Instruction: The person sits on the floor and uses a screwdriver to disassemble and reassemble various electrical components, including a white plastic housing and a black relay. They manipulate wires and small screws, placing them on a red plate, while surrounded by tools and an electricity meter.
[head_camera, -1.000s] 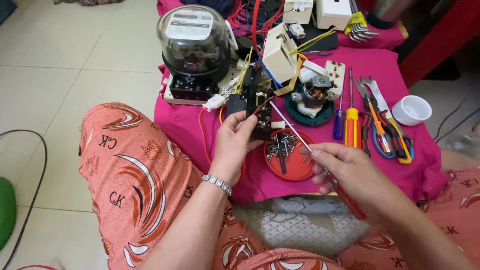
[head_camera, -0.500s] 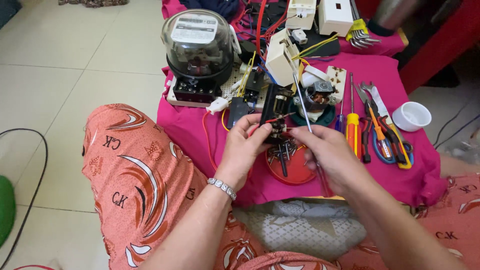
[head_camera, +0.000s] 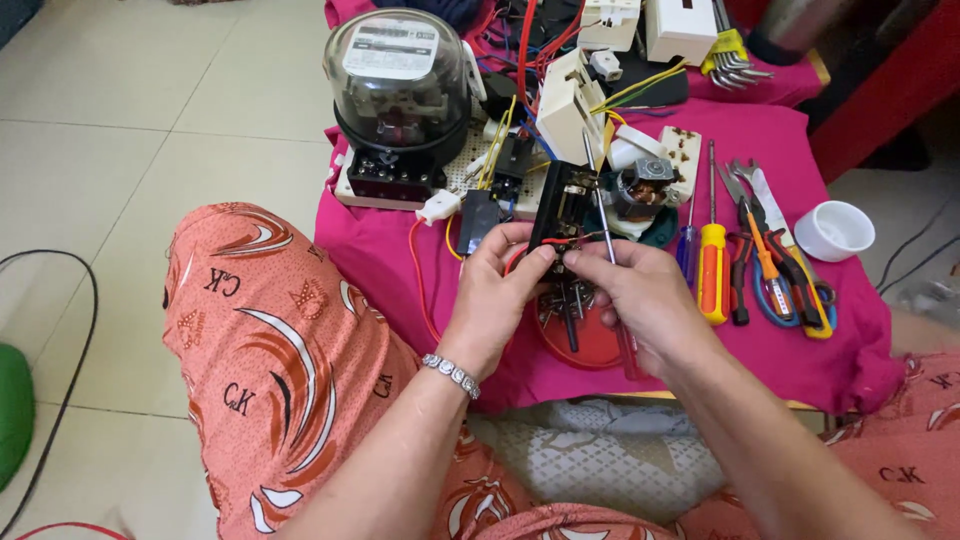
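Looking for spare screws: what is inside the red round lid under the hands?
The red round plastic lid holds several dark screws or bits. The left hand and right hand cover its upper part, so the rest is hidden.

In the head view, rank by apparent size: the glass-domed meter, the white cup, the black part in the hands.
1. glass-domed meter
2. black part, partly covered by the hands and nearer the camera, so uncertain
3. white cup

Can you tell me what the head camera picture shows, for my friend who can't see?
Two hands work over a pink cloth: the left hand holds a black electrical part, and the right hand holds a thin screwdriver against it. A glass-domed meter and hand tools lie nearby.
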